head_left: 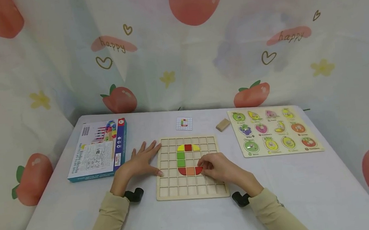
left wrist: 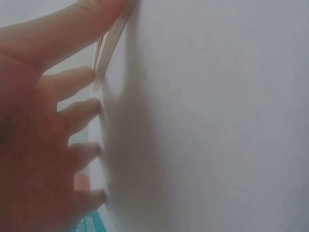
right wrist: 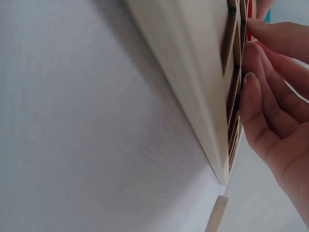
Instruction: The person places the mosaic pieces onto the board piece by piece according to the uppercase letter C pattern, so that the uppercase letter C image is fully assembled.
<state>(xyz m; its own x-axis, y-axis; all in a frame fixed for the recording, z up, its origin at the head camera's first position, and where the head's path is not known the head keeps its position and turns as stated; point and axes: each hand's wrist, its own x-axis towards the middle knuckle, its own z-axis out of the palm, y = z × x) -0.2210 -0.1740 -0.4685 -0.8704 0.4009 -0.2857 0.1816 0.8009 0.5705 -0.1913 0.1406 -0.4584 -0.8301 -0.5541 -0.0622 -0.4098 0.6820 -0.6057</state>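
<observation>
Two hands at grid board (head_left: 192, 190), table's near edge | left hand (head_left: 141, 161) spread flat, thumb steadying board's left edge | right hand (head_left: 219, 169) nearer, fingertips pinching red piece (head_left: 199, 170), just left of it.

White worktop (head_left: 307, 192). Blue puzzle box (head_left: 99, 150) lies flat near its far-left corner. Fruit peg puzzle (head_left: 275, 131) sits near the far-right corner. Small pattern card (head_left: 184, 123) and plain wooden block (head_left: 223, 124) lie between them. Peach-print curtain (head_left: 199, 56) hangs behind the worktop.
</observation>
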